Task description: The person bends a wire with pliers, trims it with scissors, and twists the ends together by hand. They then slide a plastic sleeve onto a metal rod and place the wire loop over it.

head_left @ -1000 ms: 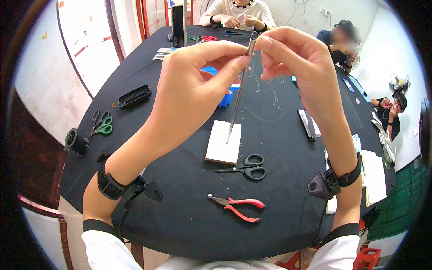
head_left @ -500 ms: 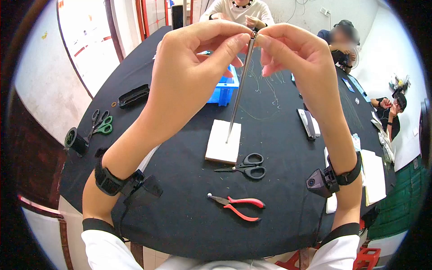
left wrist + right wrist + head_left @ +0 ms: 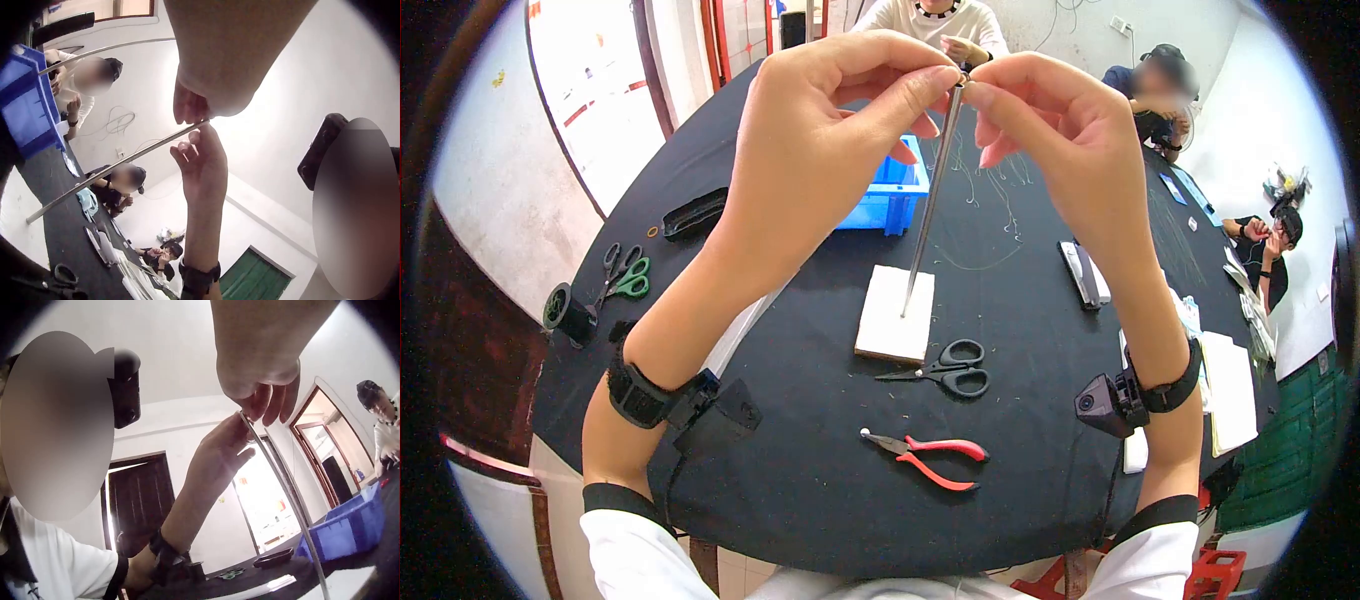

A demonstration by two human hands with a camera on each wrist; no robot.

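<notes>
A slim metal rod (image 3: 930,215) rises, slightly tilted, from a white block (image 3: 893,335) on the table. At the rod's upper end my left hand (image 3: 825,135) pinches with thumb and forefinger, beside a small dark piece (image 3: 964,76). My right hand (image 3: 1070,135) meets it from the other side, thumb and forefinger pinching at that piece. In the left wrist view both hands come together at the tip of the rod (image 3: 119,165). Fingertips mostly hide the small piece, so I cannot tell what it is.
Black scissors (image 3: 960,370) and red-handled pliers (image 3: 930,460) lie nearer me. Beyond the block are a blue basket (image 3: 890,205) and thin lines with hooks (image 3: 1000,195). A stapler (image 3: 1083,275) sits right; green scissors (image 3: 632,280) and a spool (image 3: 568,315) lie left. Other people sit around the table.
My left hand has moved up and slightly left, its fingertips now at the rod's very top. My right hand stays close to the tip, its fingers shifting slightly.
</notes>
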